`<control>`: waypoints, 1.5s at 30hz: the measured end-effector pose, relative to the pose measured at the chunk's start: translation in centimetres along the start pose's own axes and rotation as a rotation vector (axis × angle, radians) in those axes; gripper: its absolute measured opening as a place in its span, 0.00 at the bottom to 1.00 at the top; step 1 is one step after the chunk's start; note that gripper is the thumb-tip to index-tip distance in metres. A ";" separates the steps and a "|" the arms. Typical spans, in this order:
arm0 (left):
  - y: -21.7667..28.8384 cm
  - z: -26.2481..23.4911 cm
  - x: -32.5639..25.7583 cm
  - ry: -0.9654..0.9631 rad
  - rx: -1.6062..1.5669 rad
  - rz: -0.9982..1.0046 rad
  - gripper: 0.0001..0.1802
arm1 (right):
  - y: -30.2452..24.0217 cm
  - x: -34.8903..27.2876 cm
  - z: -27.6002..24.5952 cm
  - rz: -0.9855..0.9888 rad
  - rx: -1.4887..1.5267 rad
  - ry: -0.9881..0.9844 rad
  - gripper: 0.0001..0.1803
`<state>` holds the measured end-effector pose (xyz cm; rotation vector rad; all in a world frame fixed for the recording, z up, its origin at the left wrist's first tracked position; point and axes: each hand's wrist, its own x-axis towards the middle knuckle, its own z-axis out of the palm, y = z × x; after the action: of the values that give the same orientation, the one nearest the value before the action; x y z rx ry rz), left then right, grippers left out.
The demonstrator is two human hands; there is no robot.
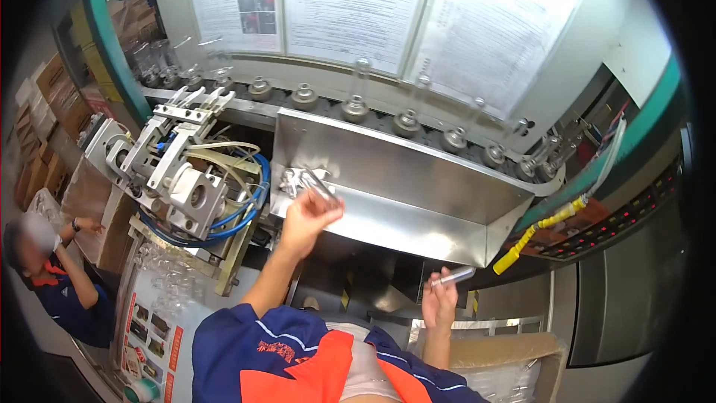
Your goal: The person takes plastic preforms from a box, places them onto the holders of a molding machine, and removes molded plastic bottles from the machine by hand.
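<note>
In my left hand (306,220) is a clear, test-tube-like preform (319,188), gripped between thumb and fingers above the left end of a metal trough (388,153). Beyond that hand, several small clear and whitish pieces (293,179) lie in the trough. My right hand (440,304) is closed around another clear preform (455,277), held near the trough's front right corner. That preform points up to the right.
Behind the trough runs a curved row of round metal holders (355,109), some carrying upright clear preforms (362,75). A metal gripping mechanism (179,164) with blue hoses (262,186) stands left. At lower right is an open carton (514,351). Another person (63,283) is at far left.
</note>
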<state>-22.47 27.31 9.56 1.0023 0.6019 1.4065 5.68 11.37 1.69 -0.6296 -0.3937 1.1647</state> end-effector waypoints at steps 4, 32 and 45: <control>5.7 -0.7 7.2 0.331 0.283 0.450 0.23 | 0.5 5.8 13.5 -0.258 -0.535 -0.339 0.26; 11.1 -1.5 15.3 0.805 1.240 0.808 0.31 | 8.8 15.4 35.3 -0.992 -1.076 -0.390 0.11; 24.5 -0.7 0.6 0.685 1.161 1.179 0.20 | 21.1 19.9 42.9 -0.580 -1.081 -0.544 0.31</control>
<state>-35.65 25.10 30.13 1.9705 1.5935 2.5622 -27.88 46.14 20.34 -1.0133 -1.6139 0.4620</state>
